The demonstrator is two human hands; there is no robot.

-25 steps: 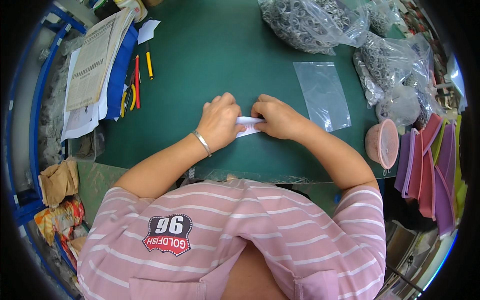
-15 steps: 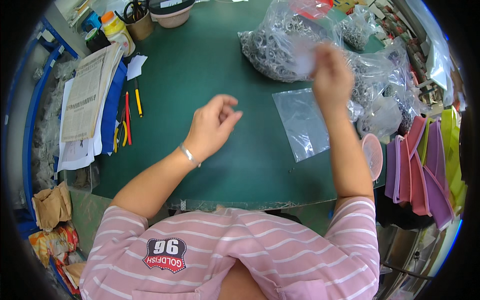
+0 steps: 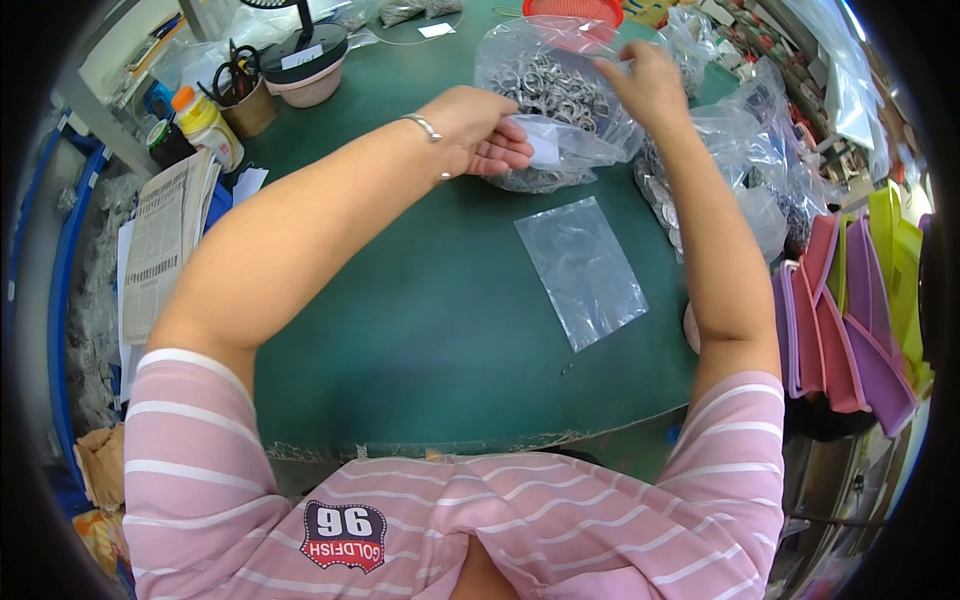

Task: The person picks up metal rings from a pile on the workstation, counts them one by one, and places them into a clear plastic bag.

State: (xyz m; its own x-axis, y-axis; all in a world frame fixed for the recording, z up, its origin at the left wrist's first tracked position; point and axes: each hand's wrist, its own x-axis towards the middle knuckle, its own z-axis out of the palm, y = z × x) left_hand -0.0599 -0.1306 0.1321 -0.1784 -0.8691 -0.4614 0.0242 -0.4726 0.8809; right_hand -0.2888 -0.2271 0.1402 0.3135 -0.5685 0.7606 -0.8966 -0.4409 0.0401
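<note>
A clear plastic bag [image 3: 610, 125] full of silvery metal rings [image 3: 560, 90] stands at the far side of the green table, its mouth spread so the rings show. At its near left edge is my left hand [image 3: 478, 132], gripping the plastic with the palm partly turned up and some fingers extended. My right hand [image 3: 648, 88] pinches toward the bag's right rim; the exact contact is hard to see. A white slip [image 3: 543, 150] shows against the near side of the bag. Nearer me, a flat clear bag [image 3: 582, 270] lies on the table [image 3: 420, 330].
More bags of metal parts [image 3: 740, 150] crowd the right side, near pink, purple and green plastic bins [image 3: 835, 310]. A red basket [image 3: 575, 12] sits behind. On the left are newspapers [image 3: 165, 240], a bottle [image 3: 207, 130], a scissors holder [image 3: 248, 108] and a lidded tub [image 3: 305, 75].
Both hands have moved forward to the bag of rings, the left one from the middle of the table. The bag's mouth is now spread wider, and the flat bag shows whole.
</note>
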